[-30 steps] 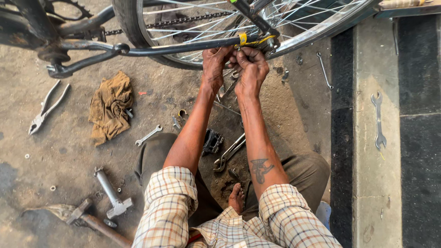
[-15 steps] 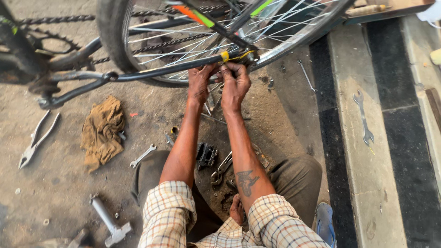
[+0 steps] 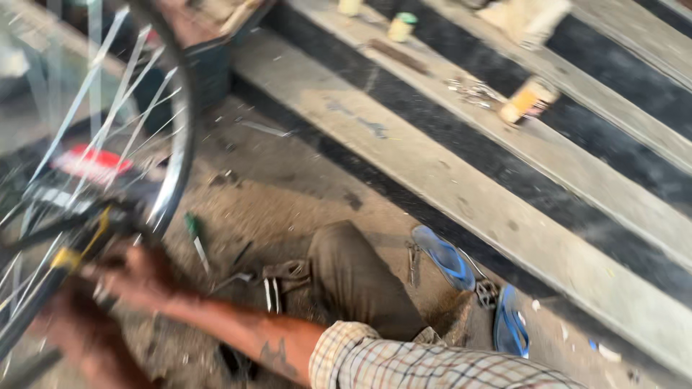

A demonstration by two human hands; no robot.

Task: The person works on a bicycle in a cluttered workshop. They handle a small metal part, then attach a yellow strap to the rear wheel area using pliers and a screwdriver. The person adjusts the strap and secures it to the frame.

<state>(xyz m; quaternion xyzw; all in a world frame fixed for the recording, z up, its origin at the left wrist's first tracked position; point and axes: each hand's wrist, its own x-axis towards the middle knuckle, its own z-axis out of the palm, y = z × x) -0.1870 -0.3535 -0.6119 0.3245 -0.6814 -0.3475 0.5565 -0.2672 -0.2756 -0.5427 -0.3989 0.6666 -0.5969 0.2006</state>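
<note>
Two hands work low at the left of the blurred view: the right hand (image 3: 137, 277) is curled against the dark frame tube with the yellow band (image 3: 68, 256) of the spoked bicycle wheel (image 3: 176, 155), though blur hides whether its fingers actually grip anything; the left hand (image 3: 76, 338) sits just below it, close to the same tube, and its grasp cannot be made out either. The right forearm, bearing a dark tattoo, runs back to a rolled checked shirt sleeve (image 3: 404, 364). Just right of the right hand, a green-handled screwdriver (image 3: 194, 238) lies on the dusty ground, and a little farther right metal pliers (image 3: 277, 284) rest against the person's bent knee in brown trousers (image 3: 357, 277). Beyond the knee lie two blue flip-flop sandals (image 3: 447, 256) beside a concrete step. Well away, up on the grey-and-black steps, a small yellowish tin (image 3: 530, 101) lies tipped near scattered small metal parts (image 3: 472, 90).
</note>
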